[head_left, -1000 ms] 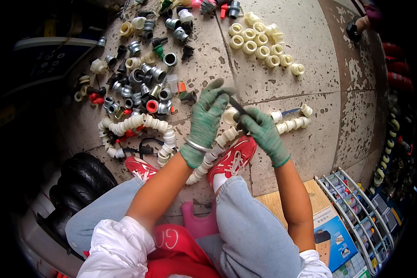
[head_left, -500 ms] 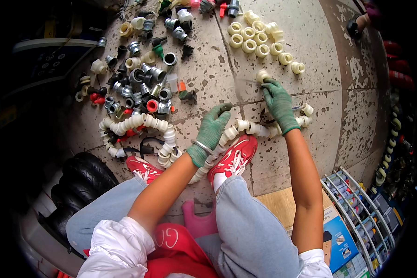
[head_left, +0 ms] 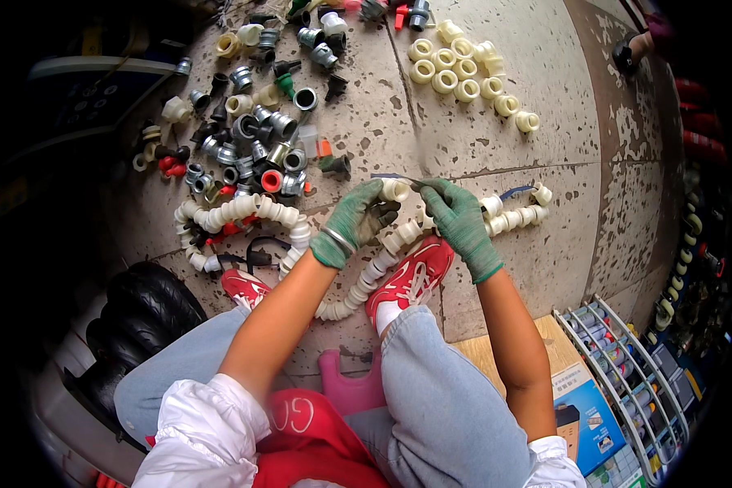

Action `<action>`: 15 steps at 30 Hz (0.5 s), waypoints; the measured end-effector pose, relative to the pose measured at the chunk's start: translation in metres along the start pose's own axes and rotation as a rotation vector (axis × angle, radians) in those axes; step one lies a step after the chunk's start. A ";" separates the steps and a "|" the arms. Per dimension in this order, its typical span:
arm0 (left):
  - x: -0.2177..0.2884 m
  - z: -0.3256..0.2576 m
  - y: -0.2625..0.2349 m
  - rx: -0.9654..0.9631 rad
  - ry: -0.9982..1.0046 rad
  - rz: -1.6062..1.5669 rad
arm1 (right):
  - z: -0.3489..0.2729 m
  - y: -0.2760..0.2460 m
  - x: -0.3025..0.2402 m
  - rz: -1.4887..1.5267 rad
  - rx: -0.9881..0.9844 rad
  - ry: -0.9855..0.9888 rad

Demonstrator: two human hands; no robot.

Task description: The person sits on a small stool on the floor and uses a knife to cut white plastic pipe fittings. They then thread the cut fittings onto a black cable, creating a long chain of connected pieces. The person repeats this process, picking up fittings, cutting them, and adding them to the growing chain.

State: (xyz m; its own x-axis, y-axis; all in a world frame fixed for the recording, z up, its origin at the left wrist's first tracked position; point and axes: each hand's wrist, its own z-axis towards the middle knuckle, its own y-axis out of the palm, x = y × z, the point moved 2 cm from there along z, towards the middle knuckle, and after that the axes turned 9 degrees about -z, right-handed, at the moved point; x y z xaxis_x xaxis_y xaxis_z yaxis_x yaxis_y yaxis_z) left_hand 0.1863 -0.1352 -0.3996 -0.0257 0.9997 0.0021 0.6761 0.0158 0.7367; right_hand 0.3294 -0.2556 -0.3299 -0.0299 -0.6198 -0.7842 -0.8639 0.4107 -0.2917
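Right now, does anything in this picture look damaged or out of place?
Yes, the floor looks damaged: dark patches break its pale surface, most heavily toward the upper right. The pipe parts at left lie jumbled. The white ring in the left hand shows no clear damage.

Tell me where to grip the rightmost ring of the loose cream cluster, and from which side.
Pinch that cream ring by its round outer wall, probably coming from the right: its open mouth faces upward, and its nearest neighbour lies to the upper left.
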 end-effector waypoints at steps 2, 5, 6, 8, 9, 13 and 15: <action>0.002 -0.001 -0.006 0.055 0.064 0.020 | -0.009 0.000 -0.008 -0.184 0.208 -0.003; 0.007 -0.001 -0.012 0.104 0.138 0.016 | -0.020 -0.007 -0.020 -0.347 0.367 -0.118; 0.009 -0.001 -0.013 0.114 0.158 0.009 | -0.022 -0.008 -0.018 -0.421 0.383 -0.131; 0.012 -0.001 -0.013 0.082 0.144 0.003 | -0.024 -0.009 -0.014 -0.566 0.413 -0.157; 0.012 -0.001 -0.012 0.066 0.138 0.000 | -0.024 -0.009 -0.013 -0.586 0.418 -0.155; 0.011 -0.005 0.000 -0.014 0.085 0.020 | -0.022 -0.005 -0.012 -0.629 0.384 -0.138; 0.008 -0.006 0.007 -0.044 0.083 0.040 | -0.021 -0.001 -0.012 -0.606 0.340 -0.149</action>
State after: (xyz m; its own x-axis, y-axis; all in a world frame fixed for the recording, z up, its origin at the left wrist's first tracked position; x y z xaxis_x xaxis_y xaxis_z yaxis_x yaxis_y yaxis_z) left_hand 0.1863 -0.1273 -0.3901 -0.0614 0.9943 0.0870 0.6449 -0.0270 0.7638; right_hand 0.3205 -0.2627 -0.3091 0.4960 -0.7171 -0.4896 -0.5015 0.2237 -0.8357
